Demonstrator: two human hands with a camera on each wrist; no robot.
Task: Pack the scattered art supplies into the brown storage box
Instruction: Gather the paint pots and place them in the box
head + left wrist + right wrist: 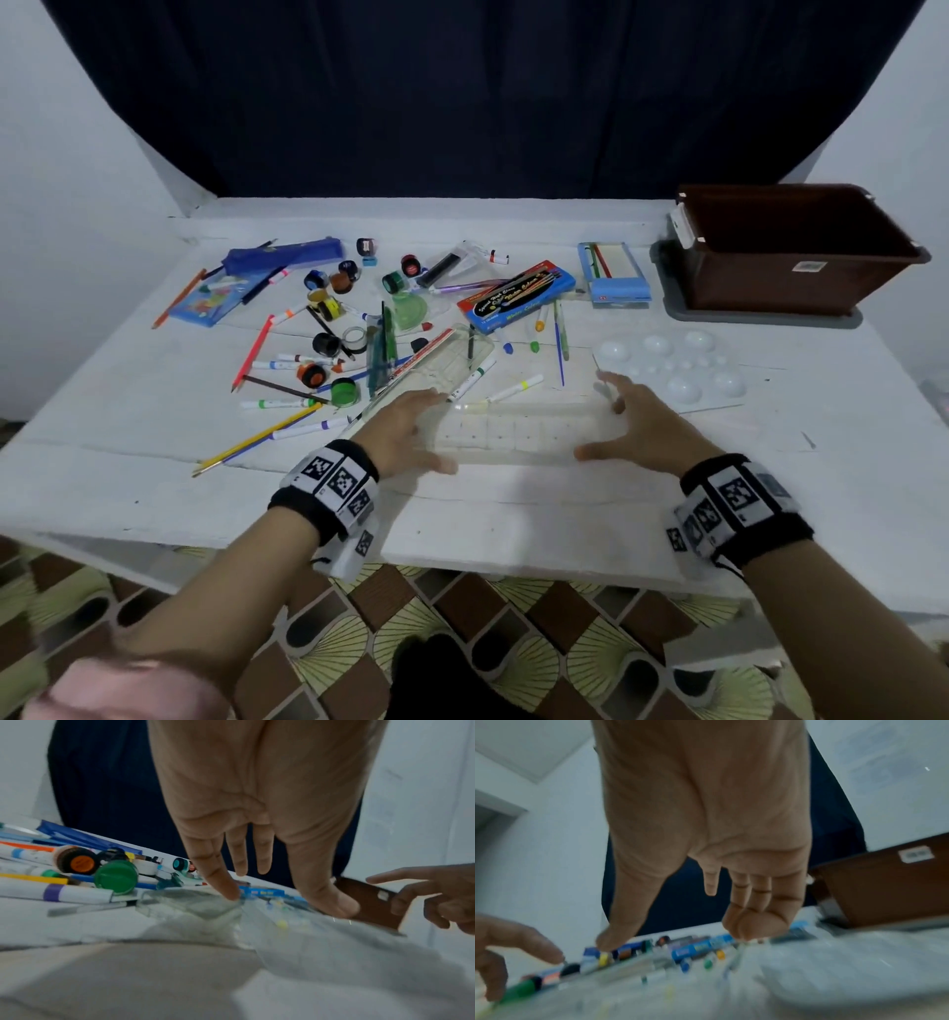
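Left hand point(405, 437) splayed, index tip and thumb touching clear tray point(513, 434) at its left end. Right hand point(631, 426) splayed at right end; contact blurred, can't tell. Brown box point(785, 257) well apart.

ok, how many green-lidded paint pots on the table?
2. The near green pot sits beside the orange pot; the far green pot is next to the red-lidded pot. Others may hide in the clutter.
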